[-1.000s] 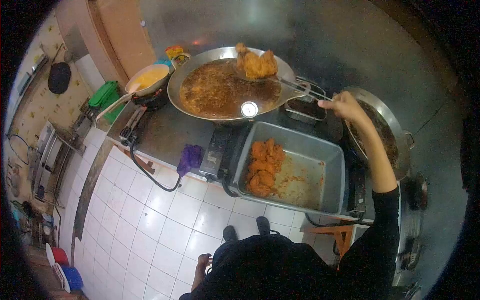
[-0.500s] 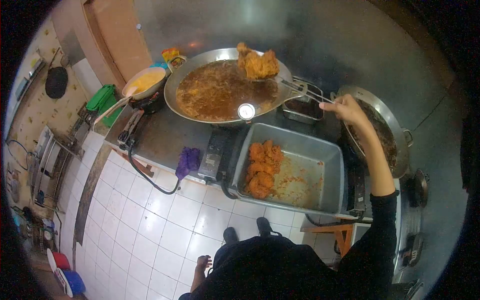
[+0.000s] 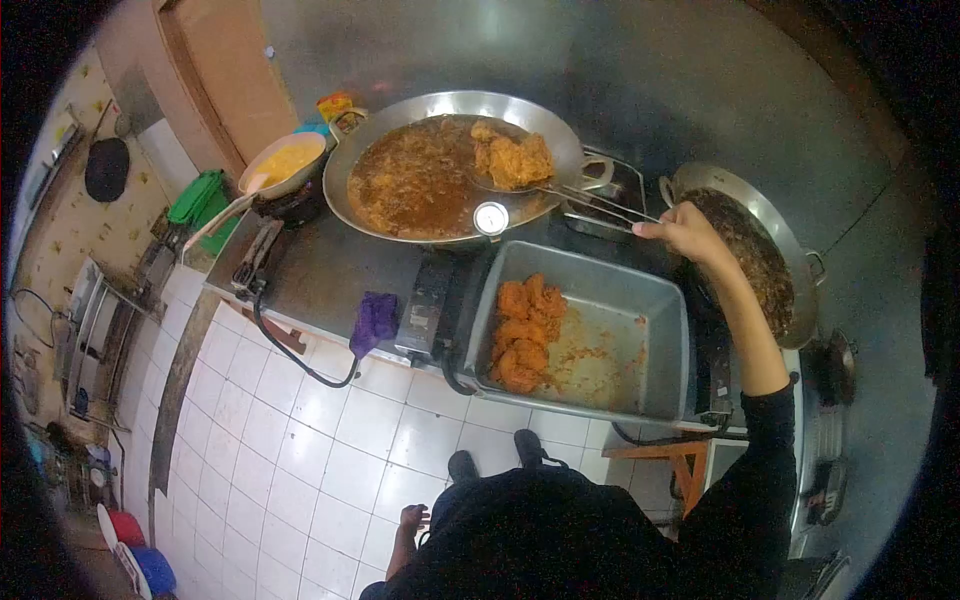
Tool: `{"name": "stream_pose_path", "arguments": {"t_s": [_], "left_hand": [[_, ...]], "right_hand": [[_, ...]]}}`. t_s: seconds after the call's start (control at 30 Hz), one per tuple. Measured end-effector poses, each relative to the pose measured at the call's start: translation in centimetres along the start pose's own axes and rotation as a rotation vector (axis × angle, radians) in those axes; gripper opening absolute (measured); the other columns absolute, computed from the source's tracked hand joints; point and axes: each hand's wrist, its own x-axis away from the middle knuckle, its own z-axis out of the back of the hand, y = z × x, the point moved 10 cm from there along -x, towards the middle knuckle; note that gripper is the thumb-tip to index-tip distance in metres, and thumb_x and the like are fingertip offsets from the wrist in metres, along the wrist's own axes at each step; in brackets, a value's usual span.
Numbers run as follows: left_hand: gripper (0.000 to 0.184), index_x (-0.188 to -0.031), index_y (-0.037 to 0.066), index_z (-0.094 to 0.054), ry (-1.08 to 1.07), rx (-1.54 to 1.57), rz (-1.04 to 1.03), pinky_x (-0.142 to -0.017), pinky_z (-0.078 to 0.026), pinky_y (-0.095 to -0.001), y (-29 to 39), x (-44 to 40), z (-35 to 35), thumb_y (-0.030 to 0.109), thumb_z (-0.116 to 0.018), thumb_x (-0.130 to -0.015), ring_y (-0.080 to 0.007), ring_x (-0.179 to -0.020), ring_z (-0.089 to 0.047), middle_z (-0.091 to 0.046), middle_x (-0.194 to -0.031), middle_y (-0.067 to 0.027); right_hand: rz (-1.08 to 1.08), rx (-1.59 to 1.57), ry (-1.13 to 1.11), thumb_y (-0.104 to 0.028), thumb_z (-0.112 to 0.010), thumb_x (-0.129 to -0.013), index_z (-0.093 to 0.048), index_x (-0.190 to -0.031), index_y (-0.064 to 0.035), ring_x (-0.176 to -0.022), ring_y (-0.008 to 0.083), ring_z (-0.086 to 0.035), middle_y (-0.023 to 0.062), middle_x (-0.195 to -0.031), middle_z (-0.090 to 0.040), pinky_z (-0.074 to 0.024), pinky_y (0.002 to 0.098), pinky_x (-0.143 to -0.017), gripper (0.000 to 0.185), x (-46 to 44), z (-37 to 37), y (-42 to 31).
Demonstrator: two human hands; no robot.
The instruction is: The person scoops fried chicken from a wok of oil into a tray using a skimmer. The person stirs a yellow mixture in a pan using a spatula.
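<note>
My right hand (image 3: 683,232) is closed round the long wire handle of a strainer (image 3: 590,200). Golden fried chicken (image 3: 513,160) rests on the strainer over the right part of a large wok (image 3: 470,103) of bubbling brown oil. A round dial thermometer (image 3: 491,218) is at the wok's front rim. In front of the wok, a grey rectangular tub (image 3: 655,300) holds several orange-brown fried pieces (image 3: 524,332) along its left side. My left hand (image 3: 414,517) hangs low beside my body, its fingers partly curled, with nothing visible in it.
A second wok (image 3: 800,262) of dark oil stands at the right. To the left are a pan of yellow liquid (image 3: 287,160), a green bin (image 3: 205,210) and a purple cloth (image 3: 375,320). A metal tray (image 3: 612,190) sits between the woks. White tiles (image 3: 330,450) cover the floor.
The strainer with the chicken has come down slightly, closer to the oil. My right hand has lowered a little with it. The camera view has shifted slightly.
</note>
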Motion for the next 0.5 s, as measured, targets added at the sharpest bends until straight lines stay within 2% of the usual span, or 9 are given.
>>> {"name": "stream_pose_path", "arguments": {"t_s": [0.1, 0.23, 0.3, 0.37, 0.4, 0.5], "left_hand": [[0.026, -0.086, 0.004, -0.053, -0.019, 0.026, -0.036, -0.042, -0.039, -0.0280, -0.7, -0.1, 0.1, 0.025, -0.047, -0.072, -0.0183, -0.051, -0.054, -0.057, -0.072, -0.0102], [0.025, -0.087, 0.005, -0.053, -0.083, 0.035, 0.062, -0.041, -0.039, -0.0280, -1.2, -0.9, -0.4, 0.025, -0.044, -0.074, -0.0188, -0.051, -0.055, -0.057, -0.073, -0.0100], [0.025, -0.088, 0.006, -0.053, -0.114, 0.030, 0.096, -0.041, -0.039, -0.0281, -0.7, -1.0, -0.5, 0.025, -0.043, -0.074, -0.0191, -0.051, -0.055, -0.057, -0.073, -0.0098], [0.025, -0.088, 0.006, -0.053, -0.146, 0.017, 0.115, -0.041, -0.039, -0.0281, -0.9, -1.8, -0.6, 0.025, -0.042, -0.075, -0.0193, -0.052, -0.055, -0.058, -0.073, -0.0097], [0.025, -0.088, 0.006, -0.053, -0.162, 0.012, 0.126, -0.041, -0.039, -0.0281, -0.4, -1.9, -0.6, 0.025, -0.042, -0.075, -0.0194, -0.052, -0.055, -0.058, -0.073, -0.0096], [0.026, -0.089, 0.007, -0.053, -0.215, -0.021, 0.158, -0.040, -0.039, -0.0281, -0.4, -3.4, -0.5, 0.025, -0.040, -0.076, -0.0198, -0.052, -0.055, -0.058, -0.074, -0.0094]], "right_hand": [[-0.035, 0.045, -0.027, -0.034, -0.068, -0.055, -0.043, -0.044, -0.0090, -0.036, 0.0094, -0.034, -0.0012, -0.040, -0.038, -0.0246, 0.0229, -0.036, 0.036, 0.3, 0.0, 0.2], [-0.100, -0.014, 0.085, -0.033, -0.068, -0.056, -0.045, -0.047, -0.0083, -0.038, 0.0096, -0.036, -0.0011, -0.042, -0.039, -0.0264, 0.0223, -0.038, 0.035, 2.4, 2.8, -0.6], [-0.140, 0.048, 0.053, -0.034, -0.067, -0.058, -0.047, -0.051, -0.0069, -0.040, 0.0090, -0.036, -0.0008, -0.045, -0.041, -0.0286, 0.0206, -0.039, 0.034, 3.3, 4.6, -0.1], [-0.143, -0.007, -0.008, -0.039, -0.066, -0.060, -0.043, -0.047, -0.0114, -0.040, 0.0057, -0.034, -0.0034, -0.044, -0.038, -0.0232, 0.0213, -0.039, 0.038, 4.5, 5.7, 1.1], [-0.137, -0.040, 0.083, -0.040, -0.064, -0.061, -0.041, -0.047, -0.0127, -0.042, 0.0053, -0.033, -0.0051, -0.045, -0.036, -0.0239, 0.0207, -0.041, 0.039, 5.8, 6.8, 1.1], [-0.237, -0.026, 0.019, -0.037, -0.066, -0.061, -0.041, -0.050, -0.0119, -0.044, 0.0052, -0.033, -0.0056, -0.048, -0.036, -0.0252, 0.0204, -0.042, 0.037, 9.8, 8.5, 1.2]]}}
